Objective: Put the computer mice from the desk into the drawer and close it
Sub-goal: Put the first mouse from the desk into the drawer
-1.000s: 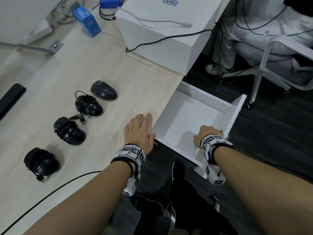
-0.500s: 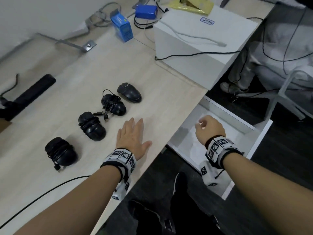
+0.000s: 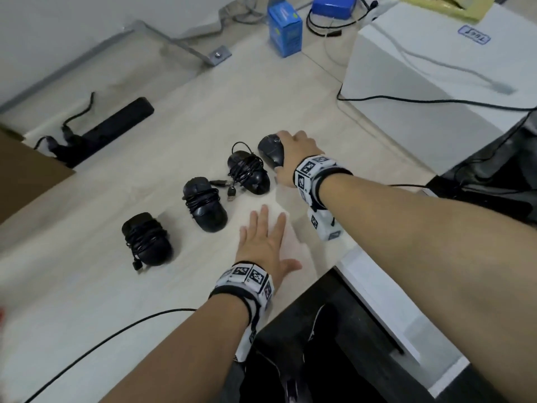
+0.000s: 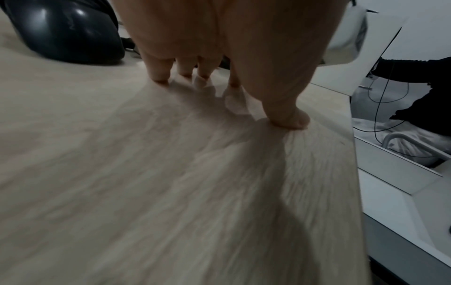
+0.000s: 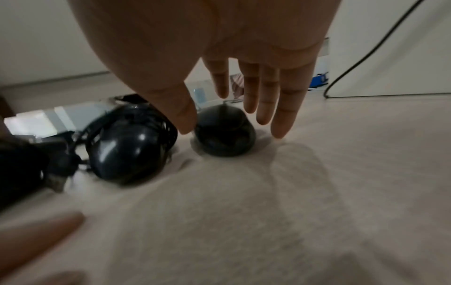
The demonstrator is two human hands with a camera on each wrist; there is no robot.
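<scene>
Head: glossy rounded black mice [image 3: 247, 171]

Far edge of desk [image 3: 180, 117]: blue carton [image 3: 284, 32] upright, blue box [image 3: 334, 4] just right of it with a black cable looped around. White cabinet [image 3: 436, 82] at the right edge — black cable [image 3: 436, 100] and white cable [image 3: 453, 69] lying across its top. Left edge: black bar [image 3: 116, 126], brown cardboard [image 3: 26, 175] — near edge, a thin black wire [image 3: 116, 335].
</scene>
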